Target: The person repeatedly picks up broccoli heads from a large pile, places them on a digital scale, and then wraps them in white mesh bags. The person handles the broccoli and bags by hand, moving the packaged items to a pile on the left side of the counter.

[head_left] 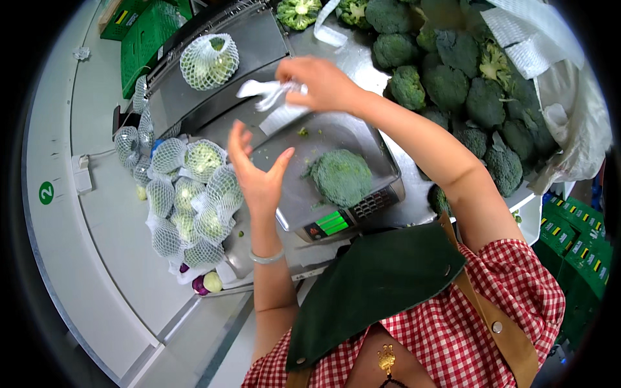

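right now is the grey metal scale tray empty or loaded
Loaded: one domed green broccoli head sits in the grey metal scale tray, with small green crumbs beyond it.

Left fingers (239, 139) stand apart from the thumb (283, 161); right fingers (292, 67) curl, the right arm (424, 139) extended forward.

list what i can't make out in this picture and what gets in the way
All in the head view:
- Limp white wrapping in the right hand: exact shape, blurred and partly covered by that hand.
- Round dark-green broccoli head: stalk, hidden beneath its florets.
- Lit green rectangular display: figures, too small.
- Pale-green vegetables in white netting: exact count, hidden by overlap.
- Green plastic crates: full extent, cut off by the top edge.
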The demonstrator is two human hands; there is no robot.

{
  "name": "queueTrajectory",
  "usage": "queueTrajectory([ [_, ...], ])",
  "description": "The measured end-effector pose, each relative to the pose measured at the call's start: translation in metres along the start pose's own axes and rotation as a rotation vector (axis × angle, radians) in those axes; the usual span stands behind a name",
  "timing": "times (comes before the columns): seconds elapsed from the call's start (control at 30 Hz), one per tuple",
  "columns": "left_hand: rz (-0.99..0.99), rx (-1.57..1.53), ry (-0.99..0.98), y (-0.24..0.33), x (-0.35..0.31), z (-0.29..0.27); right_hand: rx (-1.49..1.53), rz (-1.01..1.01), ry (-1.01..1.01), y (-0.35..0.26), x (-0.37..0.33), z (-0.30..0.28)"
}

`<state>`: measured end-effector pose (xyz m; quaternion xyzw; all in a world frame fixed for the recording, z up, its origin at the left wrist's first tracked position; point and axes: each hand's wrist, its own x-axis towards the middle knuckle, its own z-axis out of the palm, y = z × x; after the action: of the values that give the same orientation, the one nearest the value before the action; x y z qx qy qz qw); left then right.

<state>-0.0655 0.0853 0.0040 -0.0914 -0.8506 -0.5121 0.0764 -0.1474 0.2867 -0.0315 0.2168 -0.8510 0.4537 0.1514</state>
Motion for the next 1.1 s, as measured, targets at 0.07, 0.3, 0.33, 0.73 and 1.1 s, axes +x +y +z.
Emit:
queueTrajectory([
  [0.07,0.223,0.032,0.037,0.029,0.000,-0.004,-0.083,0.064,-0.249,-0.078,-0.014,-0.027],
  [0.3,-0.159,-1.282,-0.076,0.077,-0.026,-0.059,1.188,0.415,-0.035,-0.151,-0.052,-0.065],
  [0.33,-0.191,-1.212,-0.134,0.068,-0.033,-0.056,1.074,0.398,0.002,-0.158,-0.060,-0.052],
  [0.73,-0.639,-1.098,0.021,0.038,-0.136,-0.055,1.186,0.679,-0.324,-0.181,-0.180,0.012],
  [1.1,-0.679,-1.509,-0.414,0.017,-0.174,-0.037,1.421,0.980,-0.333,-0.146,-0.252,-0.023],
])
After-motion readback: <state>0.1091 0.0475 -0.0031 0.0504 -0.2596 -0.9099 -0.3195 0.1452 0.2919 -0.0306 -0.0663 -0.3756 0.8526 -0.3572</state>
